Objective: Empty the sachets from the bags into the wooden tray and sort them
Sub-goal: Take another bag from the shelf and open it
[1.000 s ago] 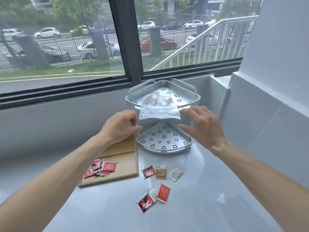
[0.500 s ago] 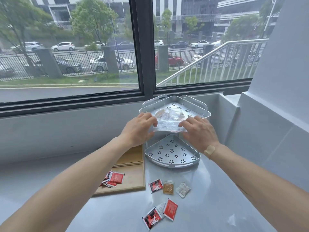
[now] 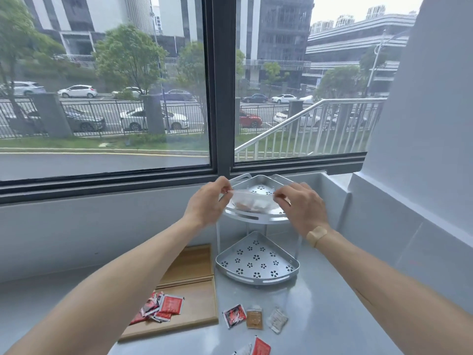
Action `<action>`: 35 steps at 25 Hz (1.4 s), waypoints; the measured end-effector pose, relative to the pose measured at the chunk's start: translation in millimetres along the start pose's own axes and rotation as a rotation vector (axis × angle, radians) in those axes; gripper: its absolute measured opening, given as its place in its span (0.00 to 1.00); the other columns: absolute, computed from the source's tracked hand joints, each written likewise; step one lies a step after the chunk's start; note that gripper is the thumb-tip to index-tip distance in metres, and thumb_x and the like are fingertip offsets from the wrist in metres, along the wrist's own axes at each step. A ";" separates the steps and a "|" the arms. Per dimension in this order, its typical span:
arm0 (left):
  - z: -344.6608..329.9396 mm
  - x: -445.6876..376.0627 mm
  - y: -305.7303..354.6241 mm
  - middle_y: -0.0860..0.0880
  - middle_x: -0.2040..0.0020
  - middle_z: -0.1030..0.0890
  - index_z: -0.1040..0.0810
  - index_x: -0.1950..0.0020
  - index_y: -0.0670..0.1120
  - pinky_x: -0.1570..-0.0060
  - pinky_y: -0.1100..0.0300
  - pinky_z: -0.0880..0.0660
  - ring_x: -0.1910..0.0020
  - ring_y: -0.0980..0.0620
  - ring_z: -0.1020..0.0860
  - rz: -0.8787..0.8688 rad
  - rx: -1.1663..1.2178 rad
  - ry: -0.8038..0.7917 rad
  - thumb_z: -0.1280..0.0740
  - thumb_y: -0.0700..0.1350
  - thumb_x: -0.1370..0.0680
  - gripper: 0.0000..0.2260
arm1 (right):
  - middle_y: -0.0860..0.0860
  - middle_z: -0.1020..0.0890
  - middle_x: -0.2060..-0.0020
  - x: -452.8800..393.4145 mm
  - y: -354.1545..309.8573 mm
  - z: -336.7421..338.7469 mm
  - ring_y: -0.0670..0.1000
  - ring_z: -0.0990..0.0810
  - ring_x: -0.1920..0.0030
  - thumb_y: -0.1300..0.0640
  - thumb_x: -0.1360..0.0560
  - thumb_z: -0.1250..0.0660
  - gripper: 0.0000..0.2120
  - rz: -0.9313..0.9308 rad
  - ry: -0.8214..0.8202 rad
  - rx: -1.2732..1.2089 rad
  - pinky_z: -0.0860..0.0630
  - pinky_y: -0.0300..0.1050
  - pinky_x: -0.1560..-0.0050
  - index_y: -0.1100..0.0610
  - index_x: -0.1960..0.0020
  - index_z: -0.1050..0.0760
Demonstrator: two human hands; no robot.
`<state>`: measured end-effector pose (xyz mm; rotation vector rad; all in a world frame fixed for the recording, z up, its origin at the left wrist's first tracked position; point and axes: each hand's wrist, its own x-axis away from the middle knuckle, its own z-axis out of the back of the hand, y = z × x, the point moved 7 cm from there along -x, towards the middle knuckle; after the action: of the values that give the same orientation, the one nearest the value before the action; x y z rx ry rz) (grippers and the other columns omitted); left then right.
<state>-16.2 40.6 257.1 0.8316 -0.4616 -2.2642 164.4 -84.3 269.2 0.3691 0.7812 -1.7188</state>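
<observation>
A clear plastic bag (image 3: 252,201) with sachets inside hangs over the top shelf of a metal corner rack (image 3: 258,216). My left hand (image 3: 208,203) pinches the bag's left top corner and my right hand (image 3: 300,204) pinches its right top corner. The wooden tray (image 3: 194,290) lies on the counter at lower left, with a pile of red sachets (image 3: 161,307) in its near compartment. Loose on the counter lie a red-black sachet (image 3: 234,316), a brown sachet (image 3: 254,319) and a white sachet (image 3: 277,320).
The rack's lower shelf (image 3: 257,260) stands bare right of the tray. More sachets (image 3: 257,348) lie at the bottom edge. A window (image 3: 128,98) runs along the back, and a white wall (image 3: 422,175) closes the right side of the grey counter (image 3: 320,316).
Both hands reached the bag on the top shelf, took its top corners and raised it. The view tilted upward, showing more of the street.
</observation>
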 end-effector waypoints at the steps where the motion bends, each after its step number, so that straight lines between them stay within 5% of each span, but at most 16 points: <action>1: 9.5 -3.8 -1.2 0.51 0.49 0.18 0.26 0.47 0.47 0.48 0.49 0.24 0.47 0.49 0.21 0.017 0.060 0.038 0.37 0.46 0.19 0.04 | 0.47 0.16 0.57 -8.0 -7.3 6.5 0.54 0.23 0.51 0.55 0.24 0.32 0.04 0.003 0.021 -0.021 0.30 0.44 0.56 0.52 0.54 0.18; 8: 99.0 6.3 -20.5 0.52 0.57 0.21 0.26 0.49 0.44 0.57 0.74 0.29 0.57 0.54 0.23 0.100 0.351 0.323 0.34 0.41 0.20 0.02 | 0.49 0.16 0.60 -55.0 -93.3 26.9 0.53 0.21 0.57 0.56 0.26 0.29 0.02 0.154 0.015 -0.206 0.23 0.50 0.55 0.53 0.54 0.17; 12: 133.8 55.2 -63.9 0.56 0.61 0.22 0.26 0.55 0.50 0.56 0.69 0.27 0.60 0.60 0.23 0.192 0.456 0.387 0.30 0.41 0.23 0.07 | 0.50 0.16 0.63 -38.1 -145.5 -1.1 0.51 0.20 0.62 0.60 0.28 0.26 0.02 0.178 -0.112 -0.395 0.21 0.46 0.56 0.56 0.55 0.16; 16: 133.9 141.2 -117.2 0.47 0.58 0.16 0.26 0.55 0.52 0.54 0.56 0.22 0.57 0.54 0.20 0.339 0.554 0.322 0.29 0.41 0.23 0.08 | 0.46 0.15 0.65 16.3 -185.9 -57.5 0.44 0.19 0.64 0.61 0.30 0.25 0.03 0.122 -0.317 -0.605 0.24 0.33 0.59 0.54 0.57 0.15; 21: 106.3 252.3 -173.2 0.47 0.59 0.15 0.23 0.53 0.49 0.54 0.51 0.24 0.55 0.51 0.18 0.564 0.603 0.302 0.31 0.38 0.23 0.06 | 0.48 0.15 0.65 102.8 -213.2 -131.9 0.51 0.18 0.63 0.62 0.30 0.25 0.05 0.046 -0.540 -0.710 0.21 0.42 0.58 0.53 0.59 0.16; 26: 58.7 323.3 -221.5 0.51 0.59 0.15 0.23 0.54 0.48 0.58 0.61 0.24 0.52 0.49 0.19 0.792 0.595 0.242 0.32 0.38 0.22 0.05 | 0.47 0.17 0.68 178.2 -218.8 -191.1 0.48 0.21 0.65 0.64 0.31 0.26 0.08 -0.044 -0.644 -0.661 0.24 0.40 0.60 0.52 0.62 0.17; 35: 18.3 358.1 -229.1 0.57 0.56 0.18 0.23 0.54 0.50 0.52 0.56 0.23 0.52 0.57 0.21 0.863 0.550 0.203 0.32 0.41 0.22 0.04 | 0.47 0.22 0.70 249.1 -207.7 -215.6 0.47 0.25 0.68 0.56 0.31 0.29 0.05 -0.139 -0.665 -0.566 0.23 0.49 0.61 0.47 0.60 0.22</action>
<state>-340.7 -44.2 -4.7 0.8778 -1.1216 -1.2537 -137.7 -97.3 23.8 -0.6271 0.7551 -1.5195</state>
